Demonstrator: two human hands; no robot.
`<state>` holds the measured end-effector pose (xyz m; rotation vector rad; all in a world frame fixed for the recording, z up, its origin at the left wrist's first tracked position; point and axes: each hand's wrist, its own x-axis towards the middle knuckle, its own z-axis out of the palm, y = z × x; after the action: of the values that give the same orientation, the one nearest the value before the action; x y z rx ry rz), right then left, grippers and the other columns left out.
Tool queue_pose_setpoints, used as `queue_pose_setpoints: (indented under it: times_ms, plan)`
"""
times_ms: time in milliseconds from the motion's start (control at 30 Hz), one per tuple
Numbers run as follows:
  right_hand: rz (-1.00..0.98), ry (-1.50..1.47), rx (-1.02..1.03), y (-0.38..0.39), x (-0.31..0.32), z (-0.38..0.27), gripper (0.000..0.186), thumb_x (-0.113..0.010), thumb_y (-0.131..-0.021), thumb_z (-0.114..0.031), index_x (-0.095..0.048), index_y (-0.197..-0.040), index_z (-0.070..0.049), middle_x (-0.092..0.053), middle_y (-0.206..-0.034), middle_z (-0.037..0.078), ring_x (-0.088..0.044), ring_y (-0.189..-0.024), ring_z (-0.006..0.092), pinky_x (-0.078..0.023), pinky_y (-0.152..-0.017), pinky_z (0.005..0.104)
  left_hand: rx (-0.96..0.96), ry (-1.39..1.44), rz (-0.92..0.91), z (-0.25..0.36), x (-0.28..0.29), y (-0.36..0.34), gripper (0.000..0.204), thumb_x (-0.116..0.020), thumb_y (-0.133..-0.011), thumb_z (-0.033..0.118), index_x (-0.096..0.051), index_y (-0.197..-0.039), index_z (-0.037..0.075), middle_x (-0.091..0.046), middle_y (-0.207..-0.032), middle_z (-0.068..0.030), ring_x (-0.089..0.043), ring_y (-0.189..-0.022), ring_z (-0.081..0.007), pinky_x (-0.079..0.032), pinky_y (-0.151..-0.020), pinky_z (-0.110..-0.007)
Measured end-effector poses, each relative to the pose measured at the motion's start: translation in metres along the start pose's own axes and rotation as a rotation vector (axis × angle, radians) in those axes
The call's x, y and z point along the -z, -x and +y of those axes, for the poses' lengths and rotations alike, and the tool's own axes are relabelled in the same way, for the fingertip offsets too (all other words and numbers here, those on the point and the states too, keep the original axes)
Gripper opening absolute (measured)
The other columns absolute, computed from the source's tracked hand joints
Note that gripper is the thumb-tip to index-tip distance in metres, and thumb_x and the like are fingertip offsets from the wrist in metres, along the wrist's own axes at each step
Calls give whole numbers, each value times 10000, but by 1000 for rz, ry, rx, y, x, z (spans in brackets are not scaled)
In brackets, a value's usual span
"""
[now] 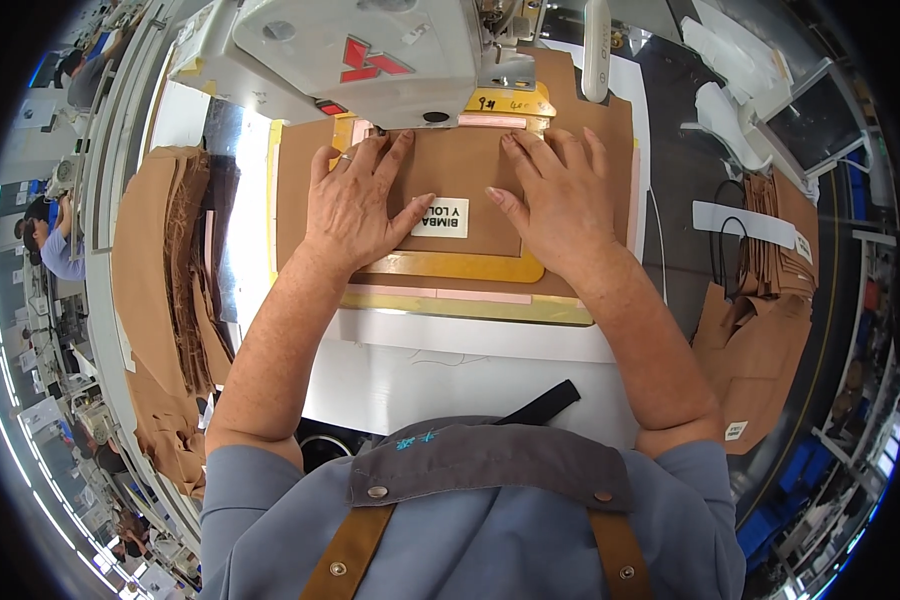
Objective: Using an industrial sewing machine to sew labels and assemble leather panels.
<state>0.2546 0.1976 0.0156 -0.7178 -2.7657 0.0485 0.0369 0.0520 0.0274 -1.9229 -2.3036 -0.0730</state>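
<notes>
On the sewing table point(470, 360), left hand point(355, 205) and right hand point(560, 200) press flat, fingers spread, on a brown fabric piece point(460, 185); long axis left-right.

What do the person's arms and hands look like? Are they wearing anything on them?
Both forearms are bare. Short grey-blue sleeves end near the elbows. The left hand has a thin ring on one finger. The right hand wears nothing: no gloves, no watch.
</notes>
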Motion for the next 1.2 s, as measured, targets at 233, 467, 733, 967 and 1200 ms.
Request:
queue_pose_setpoints:
  times_ms: [233, 467, 733, 967, 1200]
  plan:
    - [-46, 18, 17, -5, -3, -7, 559, -574, -1008, -494, -647, -1381, -84, -597, -1429, 24, -465, -1353, 278, -251, -1217, 583, 33, -10, -22, -7, 2, 3, 700, -583, -948, 589, -544, -1492, 151, -592, -1352, -105, -633, -1120, -261, -302, -1094, -491]
    - [12, -53, 39, -11, -6, -15, 545, -654, -969, -423, -653, -1359, -42, -628, -1369, 61, -490, -1330, 311, -284, -1183, 584, 48, -19, -5, -15, 2, 7, 696, -592, -940, 589, -537, -1507, 189, -580, -1363, -123, -631, -1132, -259, -292, -1098, -493]
    - [42, -74, 55, -18, -12, -27, 522, -655, -965, -400, -658, -1337, -35, -621, -1377, 55, -494, -1324, 313, -303, -1173, 566, 78, -59, -60, -22, 5, 8, 685, -574, -945, 611, -542, -1508, 222, -584, -1329, -135, -631, -1109, -263, -293, -1090, -484]
    - [39, -76, 77, -24, -19, -35, 519, -642, -945, -406, -672, -1307, -36, -574, -1436, 78, -483, -1333, 308, -311, -1164, 592, 96, -58, -55, -31, 7, 12, 695, -552, -948, 640, -539, -1512, 234, -576, -1326, -146, -631, -1104, -258, -284, -1099, -490]
    - [99, -126, 83, -31, -20, -46, 504, -715, -893, -352, -685, -1279, -30, -603, -1254, 99, -538, -1193, 277, -394, -1065, 474, 127, -87, -88, -44, 4, 17, 710, -548, -943, 649, -509, -1540, 265, -572, -1342, -141, -635, -1116, -263, -277, -1117, -495]
